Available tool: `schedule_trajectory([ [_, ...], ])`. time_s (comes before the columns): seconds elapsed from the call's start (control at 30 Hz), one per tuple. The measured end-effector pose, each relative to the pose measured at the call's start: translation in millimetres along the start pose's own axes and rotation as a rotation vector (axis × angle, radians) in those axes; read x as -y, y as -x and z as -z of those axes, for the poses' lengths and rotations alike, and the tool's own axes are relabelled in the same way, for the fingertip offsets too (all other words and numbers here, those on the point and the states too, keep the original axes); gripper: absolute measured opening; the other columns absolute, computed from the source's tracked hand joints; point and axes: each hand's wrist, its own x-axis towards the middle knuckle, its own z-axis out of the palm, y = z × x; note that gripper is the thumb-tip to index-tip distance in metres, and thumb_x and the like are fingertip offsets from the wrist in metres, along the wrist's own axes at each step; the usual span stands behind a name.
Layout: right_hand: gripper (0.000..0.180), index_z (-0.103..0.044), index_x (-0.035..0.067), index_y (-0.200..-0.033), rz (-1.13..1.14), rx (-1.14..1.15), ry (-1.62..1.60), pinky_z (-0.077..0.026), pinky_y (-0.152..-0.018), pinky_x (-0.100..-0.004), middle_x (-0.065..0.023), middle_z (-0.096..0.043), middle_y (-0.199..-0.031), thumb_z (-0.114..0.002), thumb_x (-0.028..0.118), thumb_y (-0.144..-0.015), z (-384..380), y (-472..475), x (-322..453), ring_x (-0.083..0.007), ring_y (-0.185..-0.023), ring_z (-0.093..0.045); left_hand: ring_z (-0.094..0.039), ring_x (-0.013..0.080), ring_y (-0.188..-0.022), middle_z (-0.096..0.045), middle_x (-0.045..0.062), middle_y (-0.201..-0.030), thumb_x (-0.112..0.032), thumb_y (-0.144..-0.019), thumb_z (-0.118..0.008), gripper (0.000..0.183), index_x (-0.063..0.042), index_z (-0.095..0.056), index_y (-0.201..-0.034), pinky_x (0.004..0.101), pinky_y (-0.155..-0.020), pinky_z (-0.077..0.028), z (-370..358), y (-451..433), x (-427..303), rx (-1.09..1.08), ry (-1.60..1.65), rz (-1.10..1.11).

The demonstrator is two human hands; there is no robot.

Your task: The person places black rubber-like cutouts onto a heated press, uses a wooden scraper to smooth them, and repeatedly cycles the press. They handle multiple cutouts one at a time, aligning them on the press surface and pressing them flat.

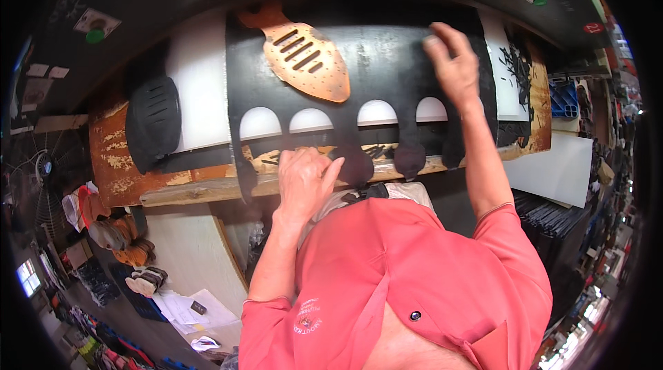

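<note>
A black sheet (383, 64) with rounded cut-outs along its near edge lies on a white board (199, 80). An orange-brown sole-shaped cutting die (311, 62) with slots rests on the sheet's left half. My left hand (305, 178) is over the near edge, its fingers curled at the narrow strips between the cut-outs; whether it grips one is hidden. Above the sheet's right part is my right hand (456, 62), thumb and fingers apart, holding nothing. Black slotted sole pieces (154, 119) are piled at the left end of the board.
Overhead, a dark machine beam carries a green button (95, 35) on the left and another green button (539, 1) on the right. Small black offcuts (520, 72) lie at the right. A wooden rail (207, 190) edges the bench. A fan (45, 167) stands far left.
</note>
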Motion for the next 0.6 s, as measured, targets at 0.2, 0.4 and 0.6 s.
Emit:
schedule_trajectory([
  [0.2, 0.102, -0.048, -0.003, -0.153, 0.243, 0.49, 0.098, -0.043, -0.117, -0.0525, -0.0357, -0.046, -0.151, -0.092, 0.042, -0.073, -120.8, 2.1, 122.6, -0.0516, -0.135, -0.049, -0.07, 0.0434, -0.11, -0.072, 0.025, -0.118, -0.003, -0.099, -0.066, 0.018, 0.002, -0.071, -0.116, 0.0483, -0.096, -0.055, 44.8, -91.5, 58.2, -0.384, 0.047, -0.07],
  [0.4, 0.089, -0.062, 0.007, -0.146, 0.306, 0.446, 0.105, -0.045, -0.114, -0.0536, -0.0362, -0.044, -0.153, -0.087, 0.031, -0.064, -146.7, -17.3, 131.1, -0.0512, -0.132, -0.051, -0.047, 0.0414, -0.15, -0.057, 0.025, -0.154, -0.018, -0.1, -0.068, 0.047, 0.007, -0.063, -0.14, 0.0539, -0.125, -0.035, 25.9, -121.7, 96.5, -0.251, -0.34, 0.038],
  [0.6, 0.093, -0.056, -0.002, -0.152, -0.252, 0.683, -0.65, -0.038, -0.122, -0.0411, -0.0236, -0.056, -0.152, -0.086, 0.029, -0.07, -104.4, -53.9, 115.0, -0.0317, -0.139, -0.056, -0.049, 0.0416, -0.149, -0.058, 0.025, -0.153, -0.016, -0.099, -0.07, 0.046, 0.005, -0.064, -0.14, 0.0538, -0.124, -0.036, 21.5, -113.8, 95.6, -0.288, -0.306, 0.046],
])
